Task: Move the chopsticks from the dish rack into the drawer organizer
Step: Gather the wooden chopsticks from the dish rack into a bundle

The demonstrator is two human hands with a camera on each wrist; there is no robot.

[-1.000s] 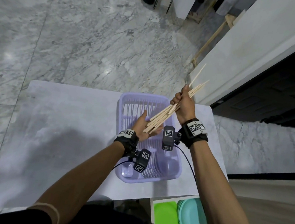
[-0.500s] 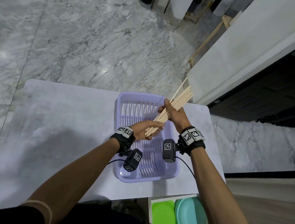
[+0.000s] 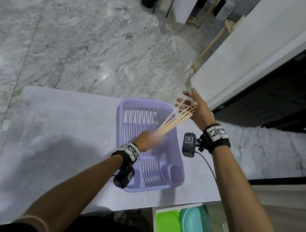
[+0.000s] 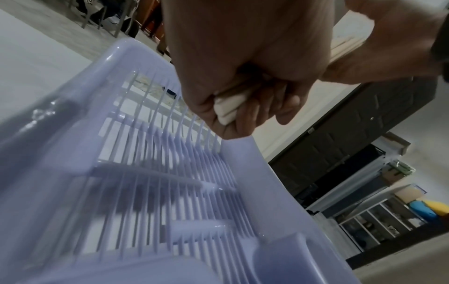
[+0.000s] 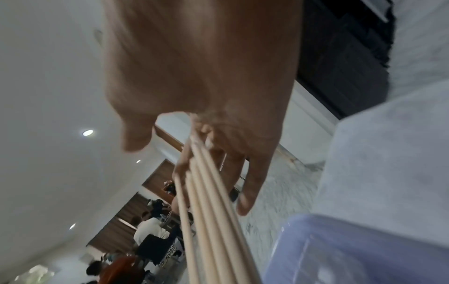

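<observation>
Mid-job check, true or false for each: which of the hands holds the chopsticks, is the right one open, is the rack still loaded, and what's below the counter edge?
1. The left hand grips the chopsticks at their lower end. True.
2. The right hand is clenched round the bundle. False: its fingers are straight, against the upper ends.
3. Chopsticks lie in the dish rack. False: none show there; the bundle is held above it.
4. Green and teal plates sit below the counter edge. True.
</observation>
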